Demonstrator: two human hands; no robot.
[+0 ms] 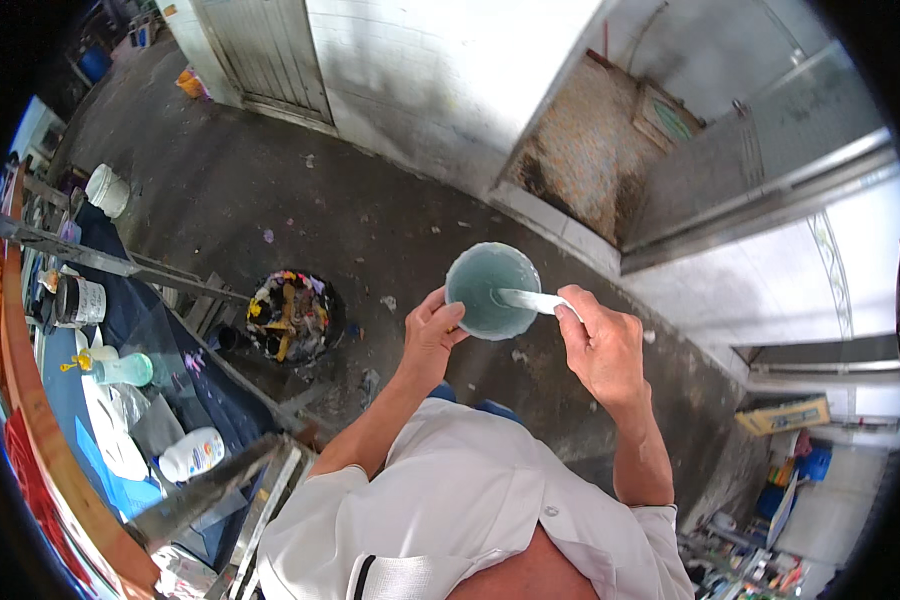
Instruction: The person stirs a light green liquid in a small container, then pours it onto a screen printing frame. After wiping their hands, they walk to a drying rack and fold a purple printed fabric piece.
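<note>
A small pale cup [480, 265] with light grey-green contents is held in front of my torso, its opening facing up. My left hand [432, 335] grips the cup at its left side, fingers wrapped round it. My right hand [598, 350] is closed on a white flat stick [530, 300], whose far end dips into the cup's contents. Both forearms come up from the lower edge.
At left stands a workbench [180, 370] with a jar [80, 300], bottles [192, 455] and rags. A waste bucket [288, 315] full of paint-smeared scraps stands on the dark floor [350, 220]. An open doorway [590, 150] is upper right, cluttered shelves [770, 530] lower right.
</note>
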